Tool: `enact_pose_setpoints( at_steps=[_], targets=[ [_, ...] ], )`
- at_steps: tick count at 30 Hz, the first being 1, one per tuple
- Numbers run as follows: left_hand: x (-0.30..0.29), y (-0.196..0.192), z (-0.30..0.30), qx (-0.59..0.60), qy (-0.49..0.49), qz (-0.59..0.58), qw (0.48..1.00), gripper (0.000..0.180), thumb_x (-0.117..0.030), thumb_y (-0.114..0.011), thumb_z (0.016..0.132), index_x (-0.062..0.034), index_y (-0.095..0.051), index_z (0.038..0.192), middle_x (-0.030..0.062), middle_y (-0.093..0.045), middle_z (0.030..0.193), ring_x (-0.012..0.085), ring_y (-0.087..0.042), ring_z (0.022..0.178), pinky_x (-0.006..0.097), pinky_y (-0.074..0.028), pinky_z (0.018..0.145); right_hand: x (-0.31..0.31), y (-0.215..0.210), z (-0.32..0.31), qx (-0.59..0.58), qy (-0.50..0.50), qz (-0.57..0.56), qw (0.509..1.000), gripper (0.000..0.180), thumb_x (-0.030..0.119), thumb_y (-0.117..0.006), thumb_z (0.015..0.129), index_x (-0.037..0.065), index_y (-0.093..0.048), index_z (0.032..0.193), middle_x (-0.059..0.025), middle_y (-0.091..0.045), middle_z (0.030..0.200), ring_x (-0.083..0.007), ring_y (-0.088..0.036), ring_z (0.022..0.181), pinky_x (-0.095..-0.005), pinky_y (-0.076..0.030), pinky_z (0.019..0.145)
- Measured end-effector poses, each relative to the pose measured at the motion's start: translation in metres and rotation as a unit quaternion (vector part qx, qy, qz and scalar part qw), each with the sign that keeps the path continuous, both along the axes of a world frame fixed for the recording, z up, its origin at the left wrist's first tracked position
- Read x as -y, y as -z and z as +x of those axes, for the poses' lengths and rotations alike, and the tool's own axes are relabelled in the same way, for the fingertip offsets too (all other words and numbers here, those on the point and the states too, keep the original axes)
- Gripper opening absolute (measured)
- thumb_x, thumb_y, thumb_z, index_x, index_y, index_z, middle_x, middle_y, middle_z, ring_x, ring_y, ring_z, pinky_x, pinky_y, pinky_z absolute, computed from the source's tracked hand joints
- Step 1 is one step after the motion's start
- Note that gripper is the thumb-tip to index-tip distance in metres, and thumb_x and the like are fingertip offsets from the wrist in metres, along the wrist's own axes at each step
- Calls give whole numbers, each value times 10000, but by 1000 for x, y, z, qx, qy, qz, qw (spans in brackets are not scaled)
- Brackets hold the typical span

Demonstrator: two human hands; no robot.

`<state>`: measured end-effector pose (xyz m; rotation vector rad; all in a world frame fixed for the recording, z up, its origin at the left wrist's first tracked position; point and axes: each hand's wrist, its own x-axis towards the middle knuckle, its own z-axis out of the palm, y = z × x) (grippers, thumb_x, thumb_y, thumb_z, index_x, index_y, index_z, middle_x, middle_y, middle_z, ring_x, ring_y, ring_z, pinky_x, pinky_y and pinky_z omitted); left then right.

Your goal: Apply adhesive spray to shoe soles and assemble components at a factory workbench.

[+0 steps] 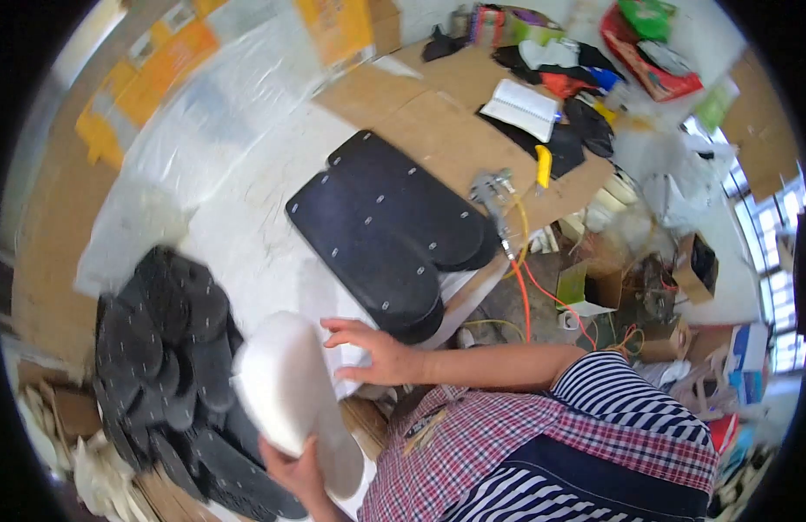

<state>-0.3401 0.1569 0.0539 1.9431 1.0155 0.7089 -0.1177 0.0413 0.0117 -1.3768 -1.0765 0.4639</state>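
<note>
My left hand point(297, 471) is closed on the edge of a white, rounded, sole-shaped pad point(277, 383), thumb on top. A second white piece point(340, 452) shows beneath or behind it; whether the two are joined I cannot tell. Just right of the pad is my right hand point(373, 351), its fingers spread and holding nothing. Beyond it, two long black pads point(381, 230) with rounded near ends lie side by side on the white table point(238, 235), small metal staples dotting their tops. To the left rises a heap of black sole-shaped pieces point(177, 374), stapled likewise.
A metal air tool point(490, 190) with an orange hose point(525, 300) lies at the table's right edge, near a yellow-handled cutter point(543, 165). Behind are an open notebook point(520, 109), cloth scraps and bags. Clear plastic sheeting point(220, 113) covers the far left. Boxes point(590, 287) and hoses clutter the floor.
</note>
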Motion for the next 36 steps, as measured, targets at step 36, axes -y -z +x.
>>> enact_pose_setpoints(
  at_steps=[36],
  targets=[
    [65, -17, 290, 120, -207, -251, 938, 466, -240, -605, 859, -67, -434, 1256, 75, -531, 1142, 235, -578, 945, 357, -443, 807, 149, 130, 492, -17, 426, -195, 883, 709, 81, -650, 705, 84, -343, 1344, -191, -482, 1231, -339, -456, 1153, -395, -383, 961]
  ],
)
